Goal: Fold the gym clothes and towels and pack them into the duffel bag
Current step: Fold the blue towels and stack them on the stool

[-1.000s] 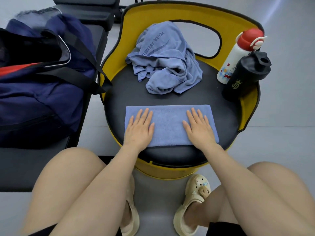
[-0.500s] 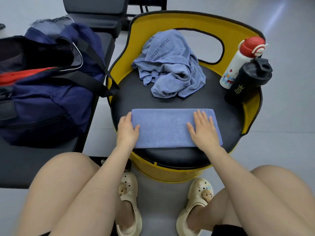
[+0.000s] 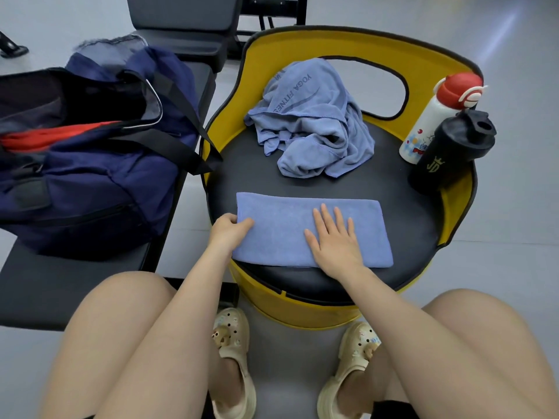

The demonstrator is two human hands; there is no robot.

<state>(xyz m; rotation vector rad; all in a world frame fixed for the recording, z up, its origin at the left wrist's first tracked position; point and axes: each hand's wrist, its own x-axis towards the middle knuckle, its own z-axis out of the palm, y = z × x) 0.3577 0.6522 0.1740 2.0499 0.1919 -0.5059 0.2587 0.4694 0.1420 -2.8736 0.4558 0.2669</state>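
Note:
A folded blue towel (image 3: 366, 228) lies flat on the black seat of a yellow chair (image 3: 402, 267). My left hand (image 3: 228, 232) grips the towel's left edge, thumb on top and fingers curled under. Flat on the towel's middle, with straight fingers, presses my right hand (image 3: 334, 240). A crumpled blue towel (image 3: 311, 122) printed "YOGA FITNESS" sits heaped at the back of the seat. The navy duffel bag (image 3: 90, 176) stands open on a black bench to the left, with something red inside.
A white bottle with a red cap (image 3: 435, 119) and a black shaker bottle (image 3: 450, 152) stand at the seat's right rim. The black bench (image 3: 45, 291) holds the bag. My knees and beige clogs (image 3: 233, 358) are below the chair.
My left hand slid off the towel's top to its left edge and took hold of it. My right hand moved from the right end toward the middle.

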